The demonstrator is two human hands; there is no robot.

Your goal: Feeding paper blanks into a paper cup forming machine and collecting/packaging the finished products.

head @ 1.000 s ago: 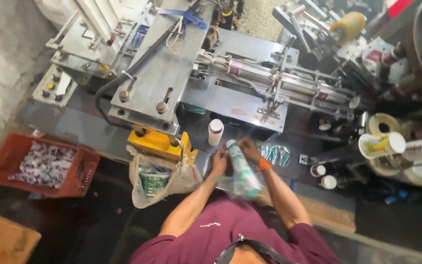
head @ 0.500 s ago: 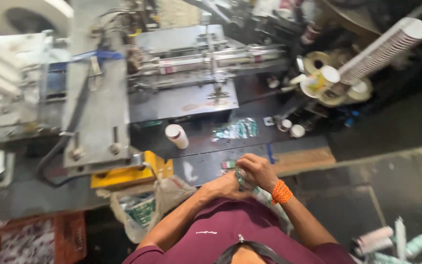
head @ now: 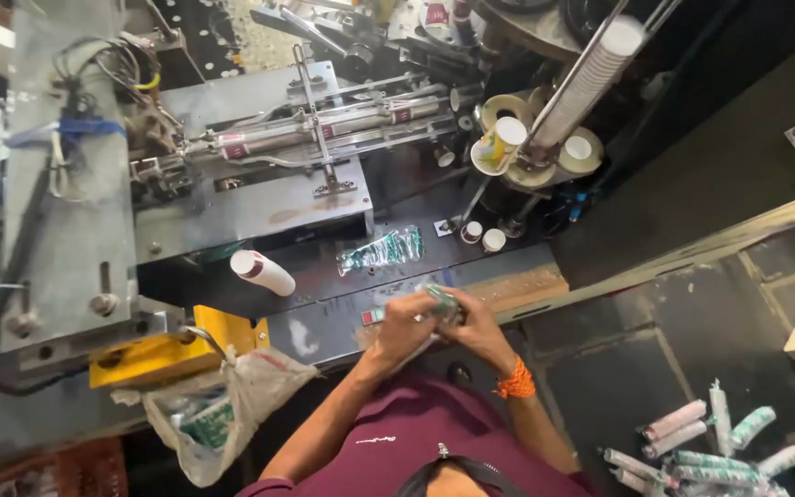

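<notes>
Both my hands meet in front of my chest over the dark machine bench (head: pixel 342 317). My left hand (head: pixel 404 324) and my right hand (head: pixel 471 324) are closed together around a stack of printed paper cups in clear wrap (head: pixel 441 298), of which only the green-and-white top end shows between the fingers. An orange band sits on my right wrist. Just beyond my hands a crumpled green-printed plastic wrapper (head: pixel 381 250) lies on the bench.
A white cup sleeve (head: pixel 264 272) lies left of the wrapper. A cup-forming machine (head: pixel 305 138) fills the far side, with a tall stack of cups (head: pixel 586 83) feeding it. A sack (head: pixel 223 414) hangs at the left. Several wrapped cup stacks (head: pixel 710 442) lie on the floor, right.
The view has swung right and tilted, showing the floor and wrapped stacks. My hands stay together on the wrapped stack, now held lower and closer to my chest.
</notes>
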